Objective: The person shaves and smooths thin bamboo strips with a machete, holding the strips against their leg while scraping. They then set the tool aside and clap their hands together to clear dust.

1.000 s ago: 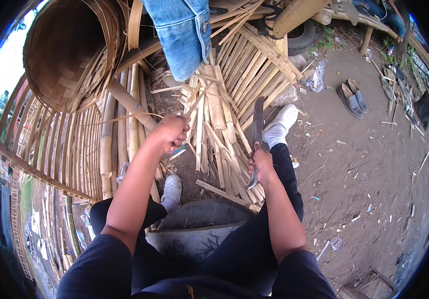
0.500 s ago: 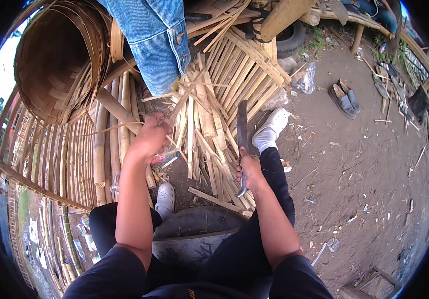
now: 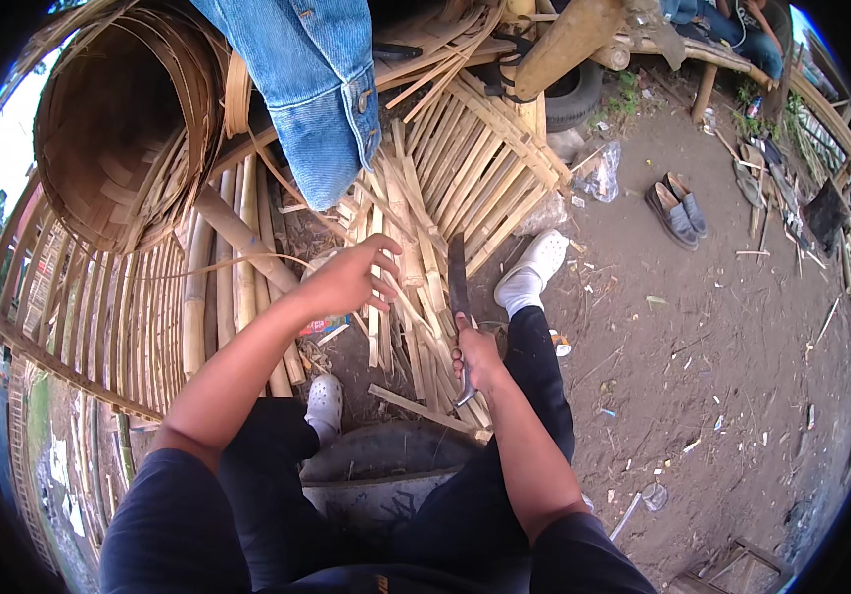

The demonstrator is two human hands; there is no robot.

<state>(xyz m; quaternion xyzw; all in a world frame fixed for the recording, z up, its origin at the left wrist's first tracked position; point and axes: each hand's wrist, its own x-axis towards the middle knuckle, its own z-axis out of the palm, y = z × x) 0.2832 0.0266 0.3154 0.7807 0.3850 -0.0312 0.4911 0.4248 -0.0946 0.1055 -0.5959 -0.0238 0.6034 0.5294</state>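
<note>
My right hand (image 3: 478,358) is wrapped round the handle of a machete (image 3: 457,277), whose dark blade points away from me. Its pale, curved handle end shows below the fist. Over the near-left side of a pile of split bamboo strips (image 3: 416,332), my left hand (image 3: 348,281) is open with its fingers apart, and nothing shows in it. A thin bamboo strip (image 3: 237,259) arcs in from the left and ends near my left wrist.
A large woven basket (image 3: 203,148) lies tipped at the left above bamboo poles (image 3: 196,307). A denim sleeve (image 3: 322,119) hangs at the top. Beyond the pile is a slatted bamboo panel (image 3: 495,148). Shoes (image 3: 678,210) stand on the dirt at right.
My left hand has moved right and a little toward me, over the strips, and its fingers have spread. The machete has shifted slightly left and toward me in my right hand.
</note>
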